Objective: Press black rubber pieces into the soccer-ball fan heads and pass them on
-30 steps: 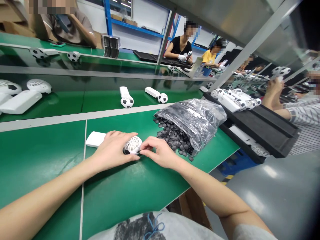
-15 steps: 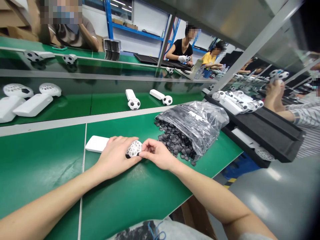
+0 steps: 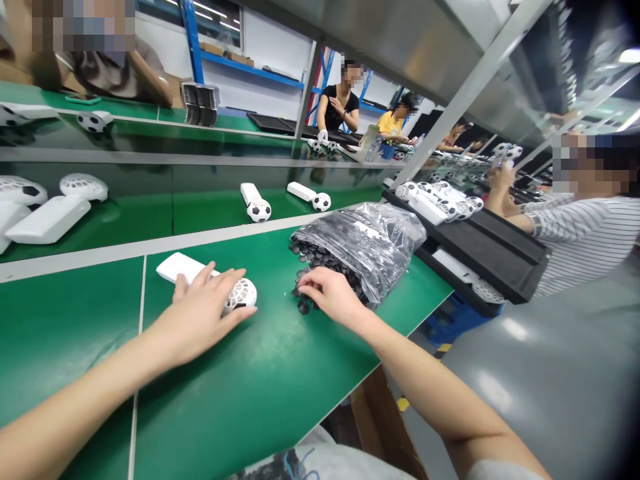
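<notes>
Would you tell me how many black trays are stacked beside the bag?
2: the upper tray, carrying white devices, and the lower tray, partly covered beneath; others may be hidden.

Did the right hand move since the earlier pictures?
Yes: judged against the plastic bag, the right hand has moved rightward, from the white ball-ended piece to the loose black pieces.

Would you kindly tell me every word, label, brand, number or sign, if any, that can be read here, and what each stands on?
No text can be read in this view.
Clear plastic bag of black pieces: a pale patch, too blurred to tell whether it is print or glare.
White device with a latticed head, under the left hand: no lettering shows on its visible parts.
</notes>
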{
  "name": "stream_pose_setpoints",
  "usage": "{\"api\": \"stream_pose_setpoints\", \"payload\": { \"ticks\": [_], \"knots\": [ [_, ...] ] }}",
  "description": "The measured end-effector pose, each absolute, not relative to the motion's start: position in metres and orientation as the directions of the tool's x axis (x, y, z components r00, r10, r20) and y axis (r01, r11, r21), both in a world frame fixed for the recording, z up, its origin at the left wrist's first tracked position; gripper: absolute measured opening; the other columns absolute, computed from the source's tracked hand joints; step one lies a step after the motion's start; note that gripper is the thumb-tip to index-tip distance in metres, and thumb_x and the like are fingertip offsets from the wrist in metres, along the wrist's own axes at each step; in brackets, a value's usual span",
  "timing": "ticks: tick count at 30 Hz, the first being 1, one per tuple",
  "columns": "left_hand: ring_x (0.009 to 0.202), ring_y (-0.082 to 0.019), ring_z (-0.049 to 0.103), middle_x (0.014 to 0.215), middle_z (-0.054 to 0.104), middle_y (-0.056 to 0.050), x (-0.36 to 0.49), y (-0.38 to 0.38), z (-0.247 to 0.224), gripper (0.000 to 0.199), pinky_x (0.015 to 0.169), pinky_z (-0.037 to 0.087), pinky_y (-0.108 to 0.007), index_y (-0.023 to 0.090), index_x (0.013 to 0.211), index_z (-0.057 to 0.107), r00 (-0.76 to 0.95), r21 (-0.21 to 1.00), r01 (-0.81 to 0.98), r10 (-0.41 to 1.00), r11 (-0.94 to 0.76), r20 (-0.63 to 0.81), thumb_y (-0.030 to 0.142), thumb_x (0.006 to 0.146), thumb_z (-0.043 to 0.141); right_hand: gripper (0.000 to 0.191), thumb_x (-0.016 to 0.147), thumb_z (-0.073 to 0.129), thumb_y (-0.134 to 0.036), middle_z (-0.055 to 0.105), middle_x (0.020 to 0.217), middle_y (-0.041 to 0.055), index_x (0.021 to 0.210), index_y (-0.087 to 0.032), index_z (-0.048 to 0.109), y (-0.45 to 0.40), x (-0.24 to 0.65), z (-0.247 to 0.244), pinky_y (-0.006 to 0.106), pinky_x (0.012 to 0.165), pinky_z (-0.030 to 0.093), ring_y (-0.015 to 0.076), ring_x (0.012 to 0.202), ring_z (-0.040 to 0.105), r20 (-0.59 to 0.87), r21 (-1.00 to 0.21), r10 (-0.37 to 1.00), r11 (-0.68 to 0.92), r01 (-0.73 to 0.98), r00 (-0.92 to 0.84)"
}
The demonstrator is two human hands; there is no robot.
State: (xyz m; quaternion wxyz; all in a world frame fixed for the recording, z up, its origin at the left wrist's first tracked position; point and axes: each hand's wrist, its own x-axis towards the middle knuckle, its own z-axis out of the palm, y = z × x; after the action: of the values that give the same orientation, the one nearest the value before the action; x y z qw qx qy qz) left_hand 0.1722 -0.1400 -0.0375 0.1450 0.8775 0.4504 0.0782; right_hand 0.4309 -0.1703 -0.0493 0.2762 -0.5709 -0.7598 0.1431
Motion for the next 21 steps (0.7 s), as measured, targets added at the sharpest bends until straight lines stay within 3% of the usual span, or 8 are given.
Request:
{"api": "stream_pose_setpoints", "payload": {
  "ticks": [4, 7, 10, 11, 13, 16, 18, 21],
  "knots": [
    [0.131, -0.038, 0.018, 0.133, 0.044, -0.014, 0.184, -0.155, -0.044, 0.055, 0.097, 0.011, -0.069, 0.019, 0.126, 0.04, 0.612, 0.337, 0.739, 0.791, -0.584, 0.029, 0.049, 0.081, 0.047, 0.01, 0.08, 0.069, -0.015, 0.059, 0.084, 0.0035, 0.089, -0.016, 0.065, -0.167, 0.422, -0.055, 0.027, 0.073, 0.043, 0.0181, 0.083, 0.054, 0.158, -0.352, 0.949, 0.311, 0.883, -0.271],
    [0.135, -0.032, 0.009, 0.143, 0.029, -0.008, 0.181, -0.157, -0.047, 0.052, 0.103, 0.016, -0.061, 0.027, 0.13, 0.032, 0.708, 0.471, 0.631, 0.705, -0.617, -0.025, 0.04, 0.082, 0.048, 0.006, 0.084, 0.064, -0.014, 0.058, 0.087, 0.0054, 0.09, -0.015, 0.064, -0.165, 0.416, -0.053, 0.026, 0.074, 0.043, 0.0185, 0.084, 0.054, 0.101, -0.234, 0.933, 0.359, 0.904, -0.345],
    [0.136, -0.029, 0.0, 0.149, 0.014, -0.006, 0.176, -0.153, -0.048, 0.055, 0.104, 0.022, -0.055, 0.028, 0.131, 0.029, 0.724, 0.57, 0.584, 0.689, -0.579, -0.042, 0.029, 0.08, 0.049, 0.003, 0.085, 0.06, -0.011, 0.057, 0.085, 0.0082, 0.085, -0.013, 0.062, -0.166, 0.413, -0.048, 0.029, 0.072, 0.042, 0.0214, 0.084, 0.052, 0.07, -0.075, 0.9, 0.434, 0.898, -0.429],
    [0.136, -0.03, 0.0, 0.149, 0.014, -0.006, 0.174, -0.15, -0.047, 0.055, 0.104, 0.022, -0.054, 0.027, 0.13, 0.031, 0.73, 0.585, 0.571, 0.683, -0.576, -0.039, 0.027, 0.078, 0.05, 0.004, 0.084, 0.06, -0.009, 0.056, 0.084, 0.0081, 0.083, -0.013, 0.061, -0.167, 0.414, -0.047, 0.029, 0.071, 0.042, 0.0214, 0.083, 0.052, 0.067, -0.071, 0.892, 0.45, 0.89, -0.446],
    [0.136, -0.03, 0.0, 0.148, 0.015, -0.006, 0.171, -0.145, -0.043, 0.055, 0.105, 0.021, -0.054, 0.027, 0.127, 0.034, 0.762, 0.604, 0.536, 0.647, -0.59, -0.044, 0.023, 0.075, 0.052, 0.009, 0.083, 0.058, -0.006, 0.056, 0.079, 0.0043, 0.085, -0.015, 0.058, -0.169, 0.414, -0.046, 0.027, 0.067, 0.041, 0.0184, 0.076, 0.052, 0.088, -0.199, 0.893, 0.451, 0.87, -0.442],
    [0.136, -0.026, 0.002, 0.149, 0.014, -0.002, 0.165, -0.134, -0.035, 0.055, 0.107, 0.018, -0.052, 0.03, 0.125, 0.037, 0.832, 0.629, 0.469, 0.548, -0.62, -0.08, 0.018, 0.073, 0.052, 0.009, 0.087, 0.052, -0.009, 0.054, 0.07, -0.0026, 0.089, -0.018, 0.054, -0.172, 0.415, -0.048, 0.022, 0.058, 0.041, 0.0119, 0.061, 0.051, 0.109, -0.565, 0.927, 0.355, 0.745, -0.359],
    [0.137, -0.024, 0.002, 0.149, 0.014, 0.001, 0.162, -0.129, -0.032, 0.057, 0.108, 0.016, -0.05, 0.032, 0.125, 0.037, 0.861, 0.645, 0.435, 0.5, -0.629, -0.093, 0.016, 0.072, 0.052, 0.005, 0.088, 0.052, -0.014, 0.056, 0.072, -0.0024, 0.09, -0.017, 0.055, -0.174, 0.413, -0.049, 0.02, 0.054, 0.043, 0.0106, 0.059, 0.052, 0.073, -0.748, 0.947, 0.259, 0.611, -0.312],
    [0.137, -0.024, 0.003, 0.148, 0.016, 0.001, 0.161, -0.127, -0.032, 0.057, 0.108, 0.015, -0.05, 0.032, 0.125, 0.038, 0.868, 0.659, 0.414, 0.49, -0.628, -0.079, 0.018, 0.072, 0.054, 0.009, 0.086, 0.054, -0.016, 0.059, 0.082, 0.0005, 0.095, -0.017, 0.058, -0.175, 0.406, -0.049, 0.022, 0.058, 0.047, 0.0118, 0.066, 0.055, 0.079, -0.847, 0.94, 0.239, 0.474, -0.331]
  ]
}}
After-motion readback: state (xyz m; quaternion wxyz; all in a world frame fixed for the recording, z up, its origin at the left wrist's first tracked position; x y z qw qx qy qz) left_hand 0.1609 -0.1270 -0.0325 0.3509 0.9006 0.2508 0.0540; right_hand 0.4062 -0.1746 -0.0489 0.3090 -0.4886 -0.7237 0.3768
